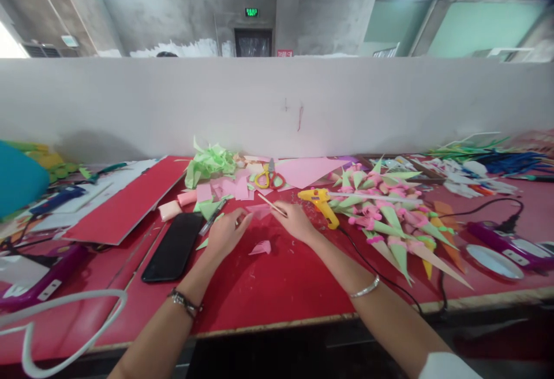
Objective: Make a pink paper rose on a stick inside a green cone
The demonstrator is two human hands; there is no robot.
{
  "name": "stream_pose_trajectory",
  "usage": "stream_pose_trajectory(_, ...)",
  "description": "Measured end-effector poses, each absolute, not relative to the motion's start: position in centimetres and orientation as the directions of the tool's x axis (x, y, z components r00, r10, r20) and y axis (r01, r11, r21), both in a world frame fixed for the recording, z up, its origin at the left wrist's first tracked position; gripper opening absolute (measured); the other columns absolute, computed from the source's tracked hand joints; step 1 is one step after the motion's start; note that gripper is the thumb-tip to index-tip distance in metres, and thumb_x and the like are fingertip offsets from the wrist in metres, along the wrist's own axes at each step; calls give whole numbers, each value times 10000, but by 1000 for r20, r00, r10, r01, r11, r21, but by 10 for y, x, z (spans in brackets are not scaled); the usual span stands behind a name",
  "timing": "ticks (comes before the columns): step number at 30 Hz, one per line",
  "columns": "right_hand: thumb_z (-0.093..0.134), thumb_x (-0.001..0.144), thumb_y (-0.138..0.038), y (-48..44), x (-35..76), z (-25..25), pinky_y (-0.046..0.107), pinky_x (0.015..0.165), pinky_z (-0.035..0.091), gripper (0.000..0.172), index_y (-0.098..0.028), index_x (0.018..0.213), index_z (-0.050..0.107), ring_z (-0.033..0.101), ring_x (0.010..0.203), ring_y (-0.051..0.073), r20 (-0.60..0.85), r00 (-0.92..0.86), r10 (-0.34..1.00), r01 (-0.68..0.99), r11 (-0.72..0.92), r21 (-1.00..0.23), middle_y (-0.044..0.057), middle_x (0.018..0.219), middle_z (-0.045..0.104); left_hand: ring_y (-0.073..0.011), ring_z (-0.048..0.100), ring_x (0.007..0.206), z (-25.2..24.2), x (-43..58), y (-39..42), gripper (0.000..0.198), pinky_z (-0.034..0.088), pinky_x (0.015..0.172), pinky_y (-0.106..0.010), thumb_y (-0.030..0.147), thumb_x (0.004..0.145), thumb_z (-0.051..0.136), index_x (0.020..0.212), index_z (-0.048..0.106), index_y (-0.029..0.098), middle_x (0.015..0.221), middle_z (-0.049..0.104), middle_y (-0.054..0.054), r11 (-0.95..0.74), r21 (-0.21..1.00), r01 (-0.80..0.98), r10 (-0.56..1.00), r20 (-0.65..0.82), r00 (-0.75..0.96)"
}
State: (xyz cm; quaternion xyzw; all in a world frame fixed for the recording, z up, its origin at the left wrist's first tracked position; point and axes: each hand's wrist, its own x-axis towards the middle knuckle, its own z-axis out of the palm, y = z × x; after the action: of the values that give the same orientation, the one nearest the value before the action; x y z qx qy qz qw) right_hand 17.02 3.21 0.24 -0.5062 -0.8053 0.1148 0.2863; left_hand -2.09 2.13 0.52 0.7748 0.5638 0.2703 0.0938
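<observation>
"Red tabletop [259, 298] up front. What sits nearest on it?"

"Low in the middle, a small folded piece of pink paper [260, 247]. Off to its left lies a black smartphone [173, 246]."

"And the fingers?"

"On the right hand [294, 220], thumb and fingertips are pinched around a slim wooden stick [272, 204], which points away and leftward. On the left hand [227, 232], the fingers curl, thumb and forefinger close together; I can't tell whether they grip anything."

"What's between the two?"

"A pink paper scrap [258, 210], flat on the table."

"Farther along?"

"Right of the right hand, a yellow hot glue gun [322, 206] beside a heap of pink-and-green paper flowers [389, 211]. Behind, scissors [271, 172] with yellow and red handles, and crumpled green paper [210, 162] to their left."

"At the back?"

"A pale partition [194, 102], then a lit green exit sign [251, 12]."
</observation>
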Motion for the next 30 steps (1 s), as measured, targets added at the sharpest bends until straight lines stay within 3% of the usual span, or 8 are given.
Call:
stream_pose_trajectory(5, 339, 844, -319, 20, 167, 10, 189, 489, 279, 275, -152, 700, 503, 379, 503, 83, 453, -299, 840, 539, 540, -646, -38, 556, 424, -135, 549, 634, 6, -15, 21, 367, 404, 604, -231, 418, 745, 472, 974, 526, 135, 812, 612, -43, -370, 747, 552, 929, 283, 240)
stream_pose_trajectory(9, 356, 834, -312, 15, 165, 9, 196, 468, 251, 280, -150, 663, 507, 340, 463, 75, 472, -274, 838, 550, 539, -638, -53, 511, 348, -144, 559, 622, 5, -12, 22, 378, 426, 630, -250, 394, 760, 456, 991, 561, 114, 685, 614, -26, -313, 864, 395, 937, 214, 276)
stream_pose_trajectory(12, 349, 842, -326, 14, 165, 8, 199, 472, 263, 280, -140, 874, 555, 376, 459, 83, 483, -218, 848, 600, 507, -619, -50, 505, 376, -142, 557, 629, 2, -13, 26, 370, 423, 635, -246, 366, 759, 455, 1002, 562, 109, 667, 609, -19, -270, 882, 387, 960, 214, 182)
stream_pose_trajectory(14, 319, 858, -324, 12, 164, 8, 199, 478, 282, 343, -134, 1090, 486, 410, 465, 92, 451, -227, 863, 608, 487, -627, -45, 509, 418, -138, 554, 633, 2, -14, 27, 344, 420, 635, -241, 361, 757, 451, 953, 578, 108, 676, 610, -20, -256, 885, 389, 966, 222, 132)
stream_pose_trajectory(16, 295, 868, -318, 10, 161, 7, 199, 473, 289, 384, -124, 1178, 415, 421, 455, 95, 391, -270, 880, 607, 471, -640, -46, 492, 431, -132, 548, 624, 3, -13, 26, 296, 417, 629, -232, 355, 748, 457, 842, 598, 113, 647, 603, -12, -253, 888, 384, 967, 227, 111)
stream_pose_trajectory(19, 314, 860, -329, 6, 156, 6, 199, 450, 281, 331, -112, 1027, 500, 411, 429, 89, 298, -320, 899, 592, 435, -678, -47, 459, 423, -121, 547, 610, 7, -10, 20, 235, 419, 616, -218, 320, 737, 466, 711, 593, 124, 630, 609, -6, -279, 892, 356, 958, 232, 169)
stream_pose_trajectory(23, 321, 855, -334, 4, 154, 8, 189, 437, 294, 316, -130, 717, 519, 416, 418, 74, 211, -353, 912, 489, 372, -789, -42, 453, 424, -120, 558, 636, 10, -6, 13, 209, 430, 626, -219, 304, 723, 493, 735, 598, 124, 690, 635, -15, -323, 898, 297, 930, 243, 277)
stream_pose_trajectory(30, 362, 838, -412, 4, 161, 13, 183, 498, 350, 415, -141, 550, 490, 454, 423, 65, 203, -444, 873, 360, 381, -852, -28, 440, 476, -145, 573, 693, 7, -10, 15, 273, 443, 665, -251, 346, 762, 451, 744, 591, 112, 737, 631, -52, -321, 903, 286, 908, 207, 365)
